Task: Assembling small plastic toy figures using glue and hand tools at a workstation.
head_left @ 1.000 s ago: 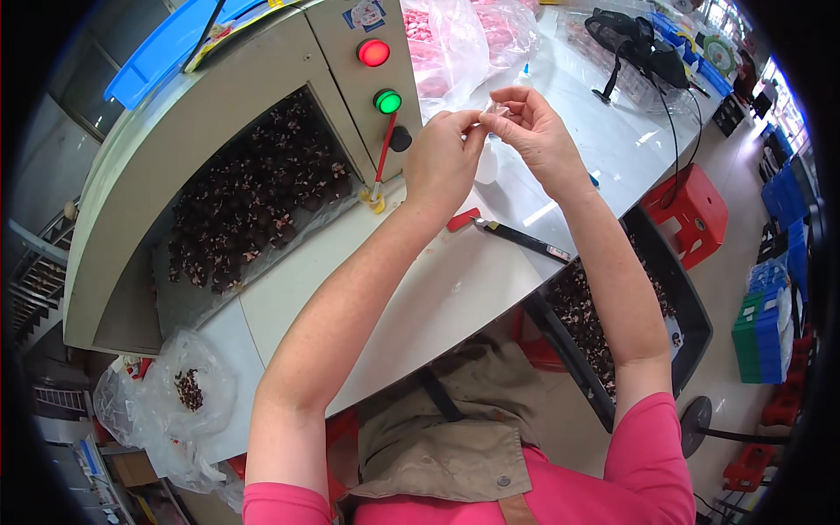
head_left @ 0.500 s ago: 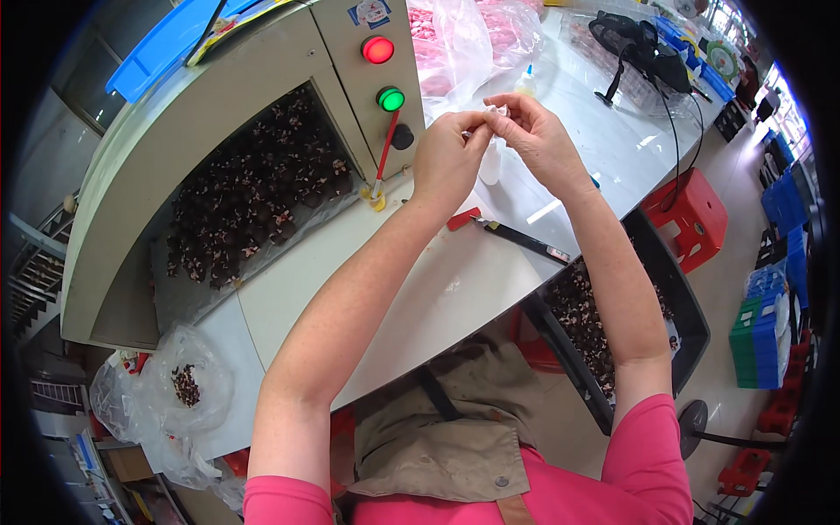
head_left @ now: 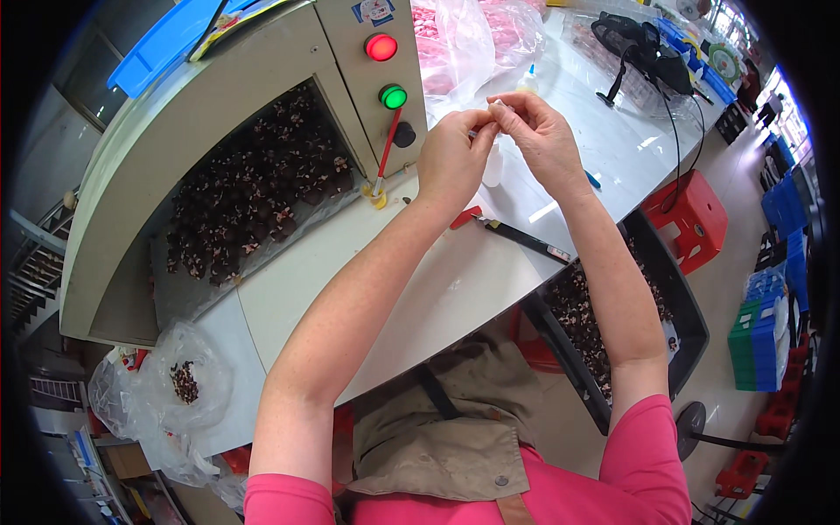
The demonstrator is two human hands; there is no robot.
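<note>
Both my hands meet above the white table (head_left: 437, 302), fingertips pinched together. My left hand (head_left: 457, 153) and my right hand (head_left: 541, 140) share a small whitish piece (head_left: 497, 108), mostly hidden by the fingers. Just below them a white plastic bottle (head_left: 493, 166) shows in part between the wrists. A black-handled craft knife (head_left: 525, 241) lies nearer to me, its tip by a small red piece (head_left: 465, 217). To the left, a red-handled brush (head_left: 389, 153) stands in a small cup of yellow liquid (head_left: 374, 196).
At left a beige machine (head_left: 175, 131), with red and green lights, has many small dark pieces (head_left: 254, 192) in its opening. A black tray (head_left: 691, 324) of similar pieces sits under my right forearm. Nearby are a red stool (head_left: 691, 219), a clear bag (head_left: 206, 359) and bags of pink pieces (head_left: 507, 39).
The whitish piece shows less between my fingertips than before, and my right fingers have shifted slightly. The view has moved a little; the things on the table stay put.
</note>
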